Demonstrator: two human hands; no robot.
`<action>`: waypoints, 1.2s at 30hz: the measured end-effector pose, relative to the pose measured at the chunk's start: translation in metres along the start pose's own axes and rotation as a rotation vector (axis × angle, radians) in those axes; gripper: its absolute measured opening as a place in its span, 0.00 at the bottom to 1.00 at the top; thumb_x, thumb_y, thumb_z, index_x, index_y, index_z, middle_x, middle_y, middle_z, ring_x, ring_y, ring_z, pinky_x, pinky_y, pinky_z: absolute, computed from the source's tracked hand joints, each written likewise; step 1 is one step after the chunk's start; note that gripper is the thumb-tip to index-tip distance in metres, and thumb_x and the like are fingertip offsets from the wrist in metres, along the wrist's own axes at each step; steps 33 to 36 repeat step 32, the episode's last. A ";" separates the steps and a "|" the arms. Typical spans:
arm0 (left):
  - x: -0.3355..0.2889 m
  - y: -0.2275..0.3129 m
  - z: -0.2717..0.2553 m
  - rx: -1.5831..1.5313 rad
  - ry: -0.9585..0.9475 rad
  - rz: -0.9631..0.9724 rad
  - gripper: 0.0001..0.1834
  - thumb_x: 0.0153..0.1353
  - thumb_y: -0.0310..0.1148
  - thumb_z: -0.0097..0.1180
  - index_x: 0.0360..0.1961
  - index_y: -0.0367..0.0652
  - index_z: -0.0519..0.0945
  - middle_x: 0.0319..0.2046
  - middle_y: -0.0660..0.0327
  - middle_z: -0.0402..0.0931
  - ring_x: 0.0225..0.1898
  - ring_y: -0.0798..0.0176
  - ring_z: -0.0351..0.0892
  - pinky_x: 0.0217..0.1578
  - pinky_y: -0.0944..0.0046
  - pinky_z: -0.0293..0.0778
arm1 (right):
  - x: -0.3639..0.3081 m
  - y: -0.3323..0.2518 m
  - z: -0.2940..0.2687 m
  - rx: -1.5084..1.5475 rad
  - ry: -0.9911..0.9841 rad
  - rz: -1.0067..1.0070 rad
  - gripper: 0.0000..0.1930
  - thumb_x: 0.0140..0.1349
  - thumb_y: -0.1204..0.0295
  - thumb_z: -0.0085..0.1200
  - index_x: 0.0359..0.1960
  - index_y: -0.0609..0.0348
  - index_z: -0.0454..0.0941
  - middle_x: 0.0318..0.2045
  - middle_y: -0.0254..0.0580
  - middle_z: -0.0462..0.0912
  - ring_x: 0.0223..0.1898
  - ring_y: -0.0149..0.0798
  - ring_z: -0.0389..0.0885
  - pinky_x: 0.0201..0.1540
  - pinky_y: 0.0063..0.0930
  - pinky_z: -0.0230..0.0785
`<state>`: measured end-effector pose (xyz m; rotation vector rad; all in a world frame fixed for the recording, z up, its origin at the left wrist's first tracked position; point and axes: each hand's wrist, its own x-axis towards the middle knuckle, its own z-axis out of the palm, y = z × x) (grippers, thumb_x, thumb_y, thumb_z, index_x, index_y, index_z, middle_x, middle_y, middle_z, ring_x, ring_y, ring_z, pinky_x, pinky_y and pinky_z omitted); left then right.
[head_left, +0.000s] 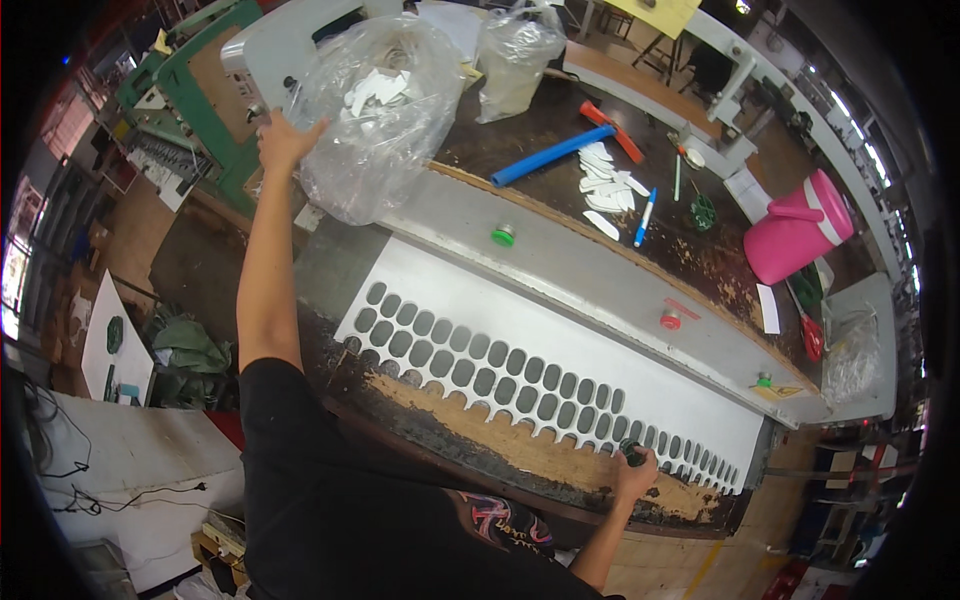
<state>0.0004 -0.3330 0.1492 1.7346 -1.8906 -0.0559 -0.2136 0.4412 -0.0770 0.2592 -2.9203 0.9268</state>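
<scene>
My left hand (284,143) is raised at the left, its thumb spread away from the fingers. Its fingertips reach a small knob (256,113) on the grey machine housing (262,60); whether they press it cannot be made out. My right hand (636,474) is closed on a small dark oval cutting die (631,452) at the near edge of a white sheet (690,408). Rows of oval holes run along this sheet, larger at the left and narrower toward the right. Its near edge is cut into scallops, over a worn wooden board (500,433).
A clear bag (385,165) of white cut pieces sits beside my left hand. Behind the grey beam (590,265) lie a blue-and-red mallet (550,157), loose white pieces (605,185), a marker (645,217) and a pink jug (797,232). Green and red buttons line the beam.
</scene>
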 end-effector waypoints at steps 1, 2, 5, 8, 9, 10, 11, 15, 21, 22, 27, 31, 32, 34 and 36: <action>-0.004 -0.012 -0.001 0.000 0.004 -0.001 0.52 0.52 0.60 0.68 0.69 0.38 0.64 0.61 0.36 0.72 0.63 0.38 0.73 0.63 0.48 0.68 | 0.005 0.002 0.001 0.003 0.000 -0.002 0.21 0.40 0.78 0.75 0.37 0.62 0.79 0.35 0.52 0.82 0.39 0.54 0.81 0.45 0.41 0.73; -0.006 -0.028 0.005 -0.062 -0.034 0.030 0.55 0.50 0.58 0.71 0.69 0.36 0.61 0.61 0.35 0.70 0.62 0.39 0.73 0.63 0.48 0.69 | 0.008 0.003 0.002 0.004 0.002 -0.036 0.21 0.40 0.78 0.75 0.37 0.62 0.79 0.35 0.52 0.83 0.39 0.54 0.81 0.46 0.42 0.73; 0.020 -0.089 0.037 -0.437 -0.135 0.151 0.51 0.51 0.45 0.74 0.67 0.28 0.59 0.62 0.34 0.68 0.59 0.42 0.76 0.60 0.49 0.72 | 0.009 -0.012 0.004 0.013 -0.048 -0.029 0.22 0.42 0.77 0.74 0.39 0.63 0.77 0.36 0.53 0.83 0.41 0.54 0.81 0.48 0.42 0.73; 0.027 -0.076 0.032 -0.708 -0.099 0.276 0.42 0.54 0.35 0.66 0.68 0.36 0.61 0.46 0.44 0.81 0.47 0.49 0.83 0.52 0.54 0.75 | 0.010 -0.028 0.001 -0.050 -0.069 -0.020 0.23 0.44 0.78 0.73 0.43 0.63 0.76 0.39 0.55 0.83 0.43 0.54 0.82 0.49 0.42 0.72; 0.017 -0.045 0.000 -0.879 -0.163 0.189 0.40 0.55 0.32 0.63 0.68 0.39 0.62 0.39 0.48 0.84 0.43 0.52 0.84 0.49 0.54 0.76 | 0.009 -0.027 -0.001 -0.070 -0.046 0.005 0.23 0.44 0.78 0.73 0.43 0.63 0.76 0.39 0.55 0.83 0.43 0.54 0.82 0.49 0.42 0.72; 0.018 -0.034 -0.025 -0.886 -0.175 0.194 0.40 0.55 0.32 0.63 0.68 0.39 0.62 0.39 0.48 0.84 0.43 0.52 0.84 0.49 0.54 0.76 | 0.010 -0.029 0.001 -0.074 -0.036 0.022 0.25 0.45 0.76 0.73 0.45 0.61 0.75 0.40 0.54 0.83 0.44 0.55 0.82 0.49 0.43 0.73; 0.019 -0.029 -0.045 -0.799 -0.084 0.189 0.38 0.55 0.31 0.62 0.68 0.41 0.64 0.35 0.51 0.84 0.40 0.52 0.84 0.47 0.54 0.77 | 0.008 -0.026 0.004 -0.080 -0.031 0.036 0.27 0.45 0.75 0.74 0.48 0.59 0.75 0.42 0.53 0.83 0.46 0.55 0.82 0.50 0.43 0.73; 0.035 -0.046 -0.043 -0.234 -0.024 0.435 0.31 0.56 0.30 0.62 0.63 0.43 0.72 0.36 0.53 0.84 0.40 0.50 0.84 0.46 0.54 0.77 | 0.002 -0.018 0.015 -0.099 0.006 -0.030 0.31 0.46 0.75 0.74 0.54 0.60 0.74 0.43 0.56 0.83 0.47 0.54 0.83 0.51 0.42 0.73; -0.096 0.054 -0.095 -0.835 0.079 0.713 0.23 0.56 0.36 0.69 0.52 0.42 0.81 0.46 0.50 0.83 0.48 0.49 0.82 0.51 0.54 0.75 | -0.052 -0.046 0.015 0.132 -0.060 -0.055 0.29 0.48 0.73 0.74 0.53 0.59 0.76 0.44 0.53 0.83 0.48 0.50 0.82 0.53 0.36 0.73; -0.117 0.077 -0.096 -0.903 -0.002 0.872 0.23 0.56 0.36 0.70 0.52 0.40 0.81 0.47 0.51 0.83 0.50 0.51 0.82 0.51 0.55 0.75 | -0.061 -0.052 0.018 0.117 -0.155 -0.127 0.27 0.48 0.74 0.74 0.51 0.60 0.77 0.44 0.53 0.83 0.47 0.52 0.83 0.52 0.38 0.73; -0.192 0.185 -0.045 -0.938 -0.438 1.310 0.35 0.54 0.48 0.71 0.59 0.41 0.75 0.55 0.47 0.77 0.55 0.43 0.78 0.58 0.51 0.72 | -0.090 -0.063 0.034 0.081 -0.218 -0.256 0.27 0.47 0.72 0.74 0.50 0.59 0.79 0.45 0.54 0.83 0.47 0.58 0.82 0.50 0.44 0.74; -0.219 0.252 -0.004 -0.687 -0.593 1.287 0.51 0.53 0.62 0.67 0.70 0.42 0.65 0.53 0.40 0.75 0.57 0.40 0.74 0.60 0.48 0.70 | -0.115 -0.041 0.043 0.071 -0.247 -0.253 0.25 0.48 0.69 0.73 0.50 0.56 0.80 0.47 0.52 0.84 0.52 0.58 0.79 0.58 0.47 0.69; -0.221 0.268 0.006 -0.719 -0.592 1.272 0.51 0.54 0.63 0.67 0.70 0.43 0.64 0.57 0.38 0.73 0.60 0.38 0.73 0.62 0.48 0.68 | -0.104 -0.036 0.040 0.077 -0.240 -0.257 0.25 0.48 0.69 0.73 0.50 0.56 0.80 0.47 0.52 0.84 0.52 0.58 0.79 0.58 0.47 0.69; -0.221 0.268 0.006 -0.719 -0.592 1.272 0.51 0.54 0.63 0.67 0.70 0.43 0.64 0.57 0.38 0.73 0.60 0.38 0.73 0.62 0.48 0.68 | -0.104 -0.036 0.040 0.077 -0.240 -0.257 0.25 0.48 0.69 0.73 0.50 0.56 0.80 0.47 0.52 0.84 0.52 0.58 0.79 0.58 0.47 0.69; -0.221 0.268 0.006 -0.719 -0.592 1.272 0.51 0.54 0.63 0.67 0.70 0.43 0.64 0.57 0.38 0.73 0.60 0.38 0.73 0.62 0.48 0.68 | -0.104 -0.036 0.040 0.077 -0.240 -0.257 0.25 0.48 0.69 0.73 0.50 0.56 0.80 0.47 0.52 0.84 0.52 0.58 0.79 0.58 0.47 0.69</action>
